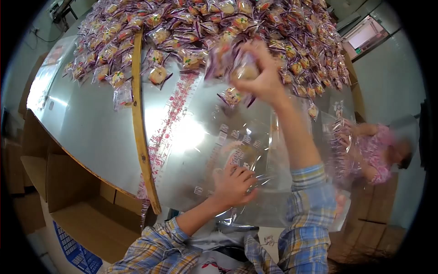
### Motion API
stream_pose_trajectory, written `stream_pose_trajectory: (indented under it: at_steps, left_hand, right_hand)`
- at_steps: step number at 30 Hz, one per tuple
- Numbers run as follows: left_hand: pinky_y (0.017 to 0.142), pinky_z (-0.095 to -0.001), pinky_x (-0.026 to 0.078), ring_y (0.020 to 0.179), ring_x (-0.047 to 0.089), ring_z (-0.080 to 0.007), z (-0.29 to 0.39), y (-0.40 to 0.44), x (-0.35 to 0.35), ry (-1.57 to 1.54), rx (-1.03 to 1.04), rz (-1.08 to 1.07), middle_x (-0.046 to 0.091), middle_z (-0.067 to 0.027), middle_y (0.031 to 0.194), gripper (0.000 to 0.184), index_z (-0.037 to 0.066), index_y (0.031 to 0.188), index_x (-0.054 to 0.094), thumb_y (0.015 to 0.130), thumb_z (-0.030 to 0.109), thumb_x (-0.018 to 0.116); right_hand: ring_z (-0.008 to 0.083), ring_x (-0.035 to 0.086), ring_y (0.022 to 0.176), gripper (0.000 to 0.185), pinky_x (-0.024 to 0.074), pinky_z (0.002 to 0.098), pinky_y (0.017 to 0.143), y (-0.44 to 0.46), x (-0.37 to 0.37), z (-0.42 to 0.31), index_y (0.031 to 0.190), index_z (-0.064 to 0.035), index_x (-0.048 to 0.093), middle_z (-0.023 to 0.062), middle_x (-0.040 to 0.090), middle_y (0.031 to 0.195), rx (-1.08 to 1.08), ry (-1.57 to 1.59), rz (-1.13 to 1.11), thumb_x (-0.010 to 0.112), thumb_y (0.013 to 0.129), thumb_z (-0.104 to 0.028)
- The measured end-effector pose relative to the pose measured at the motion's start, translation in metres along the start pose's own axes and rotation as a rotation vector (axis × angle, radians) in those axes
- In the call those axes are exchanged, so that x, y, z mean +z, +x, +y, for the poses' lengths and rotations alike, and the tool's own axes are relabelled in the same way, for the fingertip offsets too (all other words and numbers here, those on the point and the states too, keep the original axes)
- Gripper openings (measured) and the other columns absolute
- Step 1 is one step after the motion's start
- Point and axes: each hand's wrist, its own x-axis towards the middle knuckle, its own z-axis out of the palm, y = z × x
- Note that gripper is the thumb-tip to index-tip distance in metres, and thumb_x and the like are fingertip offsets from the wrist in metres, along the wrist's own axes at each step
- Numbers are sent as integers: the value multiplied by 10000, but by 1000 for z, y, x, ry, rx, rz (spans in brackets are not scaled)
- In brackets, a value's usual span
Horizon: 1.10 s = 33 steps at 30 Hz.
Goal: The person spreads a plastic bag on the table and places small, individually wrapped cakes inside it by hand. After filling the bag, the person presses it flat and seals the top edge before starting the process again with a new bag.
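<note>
My right hand [262, 80] is raised at the near edge of a heap of wrapped pastries [191, 27]. Its fingers are closed around a pastry in a clear and purple wrapper [246, 71], blurred by motion. Another blurred packet [219, 59] is just left of it, and I cannot tell whether the hand holds that one too. Lower down, my left hand [235, 185] has its fingers curled on a clear printed plastic bag [248, 141] that lies on the metal table [91, 123]. A single wrapped pastry [232, 97] lies below my right hand.
A wooden strip [138, 105] runs along the table, beside a pink-printed plastic band [171, 116]. Open cardboard boxes [91, 223] stand below the left edge, near a blue crate [77, 249]. At the right, another person [376, 146] in pink handles a clear bag [340, 137].
</note>
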Motion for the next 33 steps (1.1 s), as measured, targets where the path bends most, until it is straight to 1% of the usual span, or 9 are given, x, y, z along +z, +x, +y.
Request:
stream_pose_trajectory:
  at_steps: [7,8,15,18,21,22,25,31,33]
  left_hand:
    - [1024,-441,408,1036,605,-218,17,-9,-10,304,66,-60,641,-42,1080,353,139,1183,748,844,238,756]
    - [988,-428,423,1017,604,-218,18,-13,-16,313,55,-76,639,-42,1053,362,139,1193,746,840,219,756]
    - [867,-371,456,963,625,-229,30,-23,-42,286,-14,-74,675,-28,1006,357,121,1151,743,796,143,773]
    - [907,-397,466,1009,626,-242,31,-39,-55,224,-22,-89,678,-45,1061,282,97,1078,732,798,120,760]
    - [983,-426,463,1065,620,-261,33,-54,-62,299,-66,-115,672,-61,1095,232,84,1026,717,798,108,752]
    - [1092,-505,415,1141,602,-295,32,-62,-61,267,-107,-175,647,-92,1174,237,84,1032,694,808,138,752]
    - [1143,-637,324,1214,562,-327,35,-72,-56,240,-148,-221,612,-111,1262,344,94,1132,688,821,212,778]
    - [1115,-778,219,1303,487,-353,38,-79,-41,308,-187,-242,570,-116,1354,507,145,1286,679,832,331,808]
    - [1128,-774,210,1301,491,-347,35,-85,-35,306,-209,-234,576,-114,1352,469,149,1260,701,842,337,798]
  right_hand:
    - [390,618,1180,726,532,438,1001,-70,33,42,1222,-78,710,191,523,1320,222,-299,-292,882,592,-393]
    - [418,559,1252,768,511,446,1034,-73,30,48,1245,-106,711,232,480,1429,263,-336,-353,893,553,-385]
    - [366,663,1102,715,556,444,935,-103,-47,90,1201,-130,729,190,566,1305,314,-592,-11,900,555,-385]
    - [406,583,1234,775,503,476,1043,-117,-84,72,1223,-96,718,216,541,1335,451,-529,-6,913,545,-417]
    - [405,580,1236,767,492,468,1061,-122,-97,50,1227,-100,715,220,535,1348,336,-478,-81,909,565,-435]
    - [384,574,1232,731,490,451,1050,-117,-93,42,1273,-140,682,166,505,1393,315,-521,-262,894,620,-390]
    - [372,581,1237,734,495,435,1039,-119,-43,32,1283,-134,680,165,456,1509,288,-272,-523,876,637,-420]
    - [427,577,1241,807,487,450,1057,-95,-40,13,1328,-118,668,251,398,1568,938,-67,-910,845,625,-472]
    - [428,573,1248,835,482,455,1064,-107,-47,13,1350,-106,656,272,424,1525,890,-151,-952,838,628,-483]
